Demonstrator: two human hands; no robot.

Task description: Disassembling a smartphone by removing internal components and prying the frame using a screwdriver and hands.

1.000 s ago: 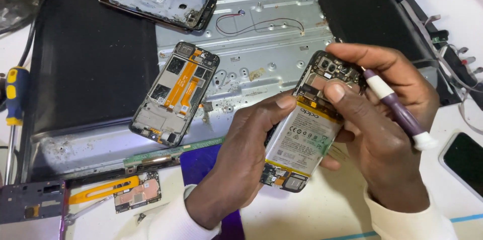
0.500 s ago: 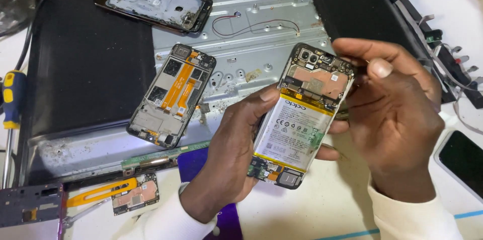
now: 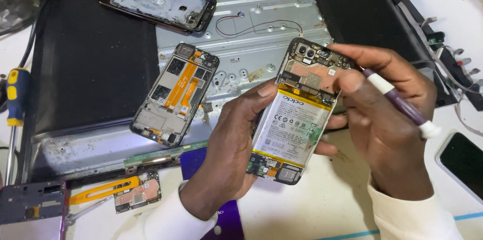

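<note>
The left hand (image 3: 234, 144) was closed around an opened smartphone (image 3: 299, 112), thumb pressed on the left edge of its battery (image 3: 294, 124) and the other fingers wrapped behind, so the phone stood tilted, camera end far, in the near middle of the scene above the white table (image 3: 322, 210). The right hand (image 3: 387, 119) pinched a purple-and-white precision screwdriver (image 3: 400, 104) between thumb and fingers, its working end hidden at the phone's upper right corner beside the exposed circuit board (image 3: 312, 74); its fingers also steadied the phone's right side.

The phone looked light and stiff but fragile: back cover off, thin board, camera modules and connectors laid bare. It seemed best held by the frame edges, as here, and not by the battery face or board. The battery would likely be soft enough to dent, so pressure on it should stay light.

Left of the hands a second stripped phone frame (image 3: 173, 94) with orange flex cables lay on a grey metal panel (image 3: 261, 14), and a third phone shell (image 3: 158, 4) lay at the far left. A yellow pry tool (image 3: 103, 189) and a small loose board (image 3: 136, 197) sat near left, a yellow-and-blue screwdriver (image 3: 15, 99) at the left edge, and a dark phone (image 3: 463, 162) to the right.
</note>
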